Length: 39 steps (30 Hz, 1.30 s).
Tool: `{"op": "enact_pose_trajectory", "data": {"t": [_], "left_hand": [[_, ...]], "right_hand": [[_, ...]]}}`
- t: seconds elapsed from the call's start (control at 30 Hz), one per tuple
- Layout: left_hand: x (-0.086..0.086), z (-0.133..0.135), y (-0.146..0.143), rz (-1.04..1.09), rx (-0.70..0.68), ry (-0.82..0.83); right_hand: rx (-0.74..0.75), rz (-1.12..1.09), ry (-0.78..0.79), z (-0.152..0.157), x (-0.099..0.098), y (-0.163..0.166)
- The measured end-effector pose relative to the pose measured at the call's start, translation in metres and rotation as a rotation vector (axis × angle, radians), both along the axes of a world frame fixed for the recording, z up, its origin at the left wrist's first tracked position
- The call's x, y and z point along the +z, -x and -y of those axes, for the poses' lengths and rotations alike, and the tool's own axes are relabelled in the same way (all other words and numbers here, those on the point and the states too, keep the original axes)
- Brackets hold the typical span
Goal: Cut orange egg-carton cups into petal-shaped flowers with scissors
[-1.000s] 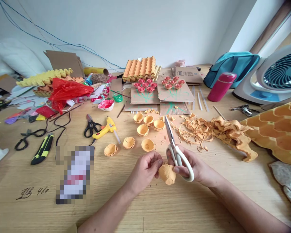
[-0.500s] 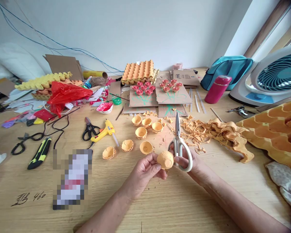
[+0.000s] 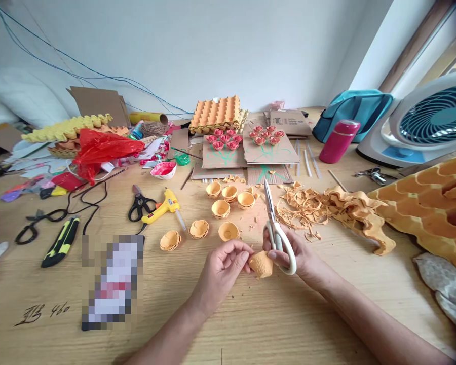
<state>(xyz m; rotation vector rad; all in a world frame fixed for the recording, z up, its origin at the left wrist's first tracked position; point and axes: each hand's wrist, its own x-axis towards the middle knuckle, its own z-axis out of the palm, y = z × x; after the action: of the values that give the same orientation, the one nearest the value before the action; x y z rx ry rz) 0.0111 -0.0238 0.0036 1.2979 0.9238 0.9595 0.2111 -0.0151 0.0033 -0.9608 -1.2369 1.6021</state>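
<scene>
My left hand [image 3: 220,268] pinches a small orange egg-carton cup [image 3: 261,264] just above the wooden table [image 3: 251,324], fingers curled round its left side. My right hand [image 3: 300,256] grips white-handled scissors [image 3: 276,233], blades closed and pointing up and away; its fingers also touch the cup's right side. Several trimmed orange cups [image 3: 228,230] lie on the table just beyond my hands.
A pile of orange carton scraps [image 3: 327,205] and a big orange egg tray [image 3: 433,208] lie to the right. A yellow glue gun [image 3: 162,208], black scissors [image 3: 139,203] and a utility knife [image 3: 59,242] lie left. Cardboard sheets with red flowers [image 3: 247,144], a pink bottle [image 3: 338,141] and a fan [image 3: 429,119] stand behind.
The cup has turned in my hands, from dome-up to lying on its side. The scissors' blades tilted slightly left again, and both hands dropped a little toward the table.
</scene>
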Motion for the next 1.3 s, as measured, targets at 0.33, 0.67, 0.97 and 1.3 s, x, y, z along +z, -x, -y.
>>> {"op": "enact_pose_trajectory", "data": {"t": [0.33,0.67,0.97,1.3], "left_hand": [[-0.004,0.003,0.000,-0.380,0.226,-0.561],[-0.005,0.000,-0.002,-0.519,0.293,-0.658],[-0.006,-0.004,-0.004,-0.230,0.221,-0.165],[-0.012,-0.004,-0.002,-0.212,0.228,-0.204]], "right_hand": [[-0.084,-0.029,-0.009,0.004,-0.004,0.006],[-0.086,0.002,0.013,0.007,-0.008,0.014],[-0.077,-0.023,0.022,0.006,-0.010,0.009],[-0.094,-0.028,-0.002,0.004,-0.014,0.007]]}}
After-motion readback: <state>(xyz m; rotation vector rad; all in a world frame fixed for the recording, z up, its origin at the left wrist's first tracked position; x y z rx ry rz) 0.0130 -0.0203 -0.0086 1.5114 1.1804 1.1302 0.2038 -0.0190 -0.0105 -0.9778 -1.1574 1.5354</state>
